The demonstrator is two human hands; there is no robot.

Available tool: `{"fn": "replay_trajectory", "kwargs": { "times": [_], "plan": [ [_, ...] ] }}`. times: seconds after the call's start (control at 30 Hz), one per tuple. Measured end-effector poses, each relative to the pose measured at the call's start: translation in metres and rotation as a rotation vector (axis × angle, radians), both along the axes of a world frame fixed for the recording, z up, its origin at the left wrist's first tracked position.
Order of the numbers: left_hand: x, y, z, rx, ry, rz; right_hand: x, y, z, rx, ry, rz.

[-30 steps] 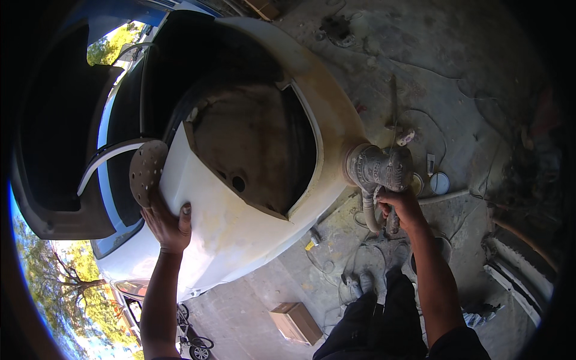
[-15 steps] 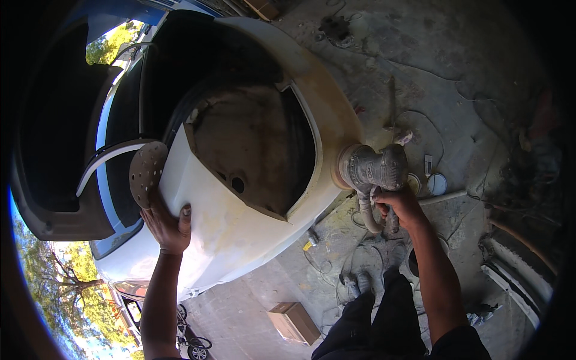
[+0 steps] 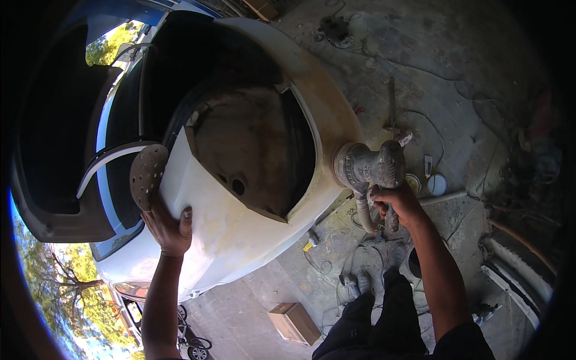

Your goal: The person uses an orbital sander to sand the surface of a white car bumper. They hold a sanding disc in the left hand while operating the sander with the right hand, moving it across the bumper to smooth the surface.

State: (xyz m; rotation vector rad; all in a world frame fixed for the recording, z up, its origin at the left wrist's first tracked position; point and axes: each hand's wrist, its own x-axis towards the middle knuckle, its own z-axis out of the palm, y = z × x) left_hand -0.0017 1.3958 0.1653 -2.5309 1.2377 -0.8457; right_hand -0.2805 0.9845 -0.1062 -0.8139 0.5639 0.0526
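Note:
My right hand is closed round the handle of a dusty grey power sander. The sander's round pad bears against the outer edge of a white car body, beside a large opening. On the panel's near side lies my left hand, thumb apart from the fingers. A brown sanding disc with several holes is held at those fingers and hides their tips. The paint looks worn to tan along the far edge.
A raised dark door panel stands at the left. On the concrete floor are a cardboard box, hoses, a round white lid and a pipe. Light-coloured trim pieces lie at the right. A bicycle shows at the lower left.
The sander has shifted slightly left and turned a little against the car's edge, with my right hand following. My left hand and the disc have hardly moved.

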Motion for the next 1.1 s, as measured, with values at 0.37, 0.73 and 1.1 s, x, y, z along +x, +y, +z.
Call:
{"fn": "replay_trajectory", "kwargs": {
  "times": [0.37, 0.73, 1.1],
  "plan": [
    [0.001, -0.001, 0.001, -0.008, -0.004, -0.002, 0.016, -0.015, 0.010, -0.071, -0.005, 0.024],
    [0.000, 0.000, 0.000, -0.009, 0.020, 0.018, 0.020, -0.027, 0.016, -0.071, 0.059, 0.052],
    [-0.001, 0.001, -0.001, 0.009, -0.003, 0.023, 0.038, -0.044, 0.018, -0.020, -0.006, 0.125]
  ]
}}
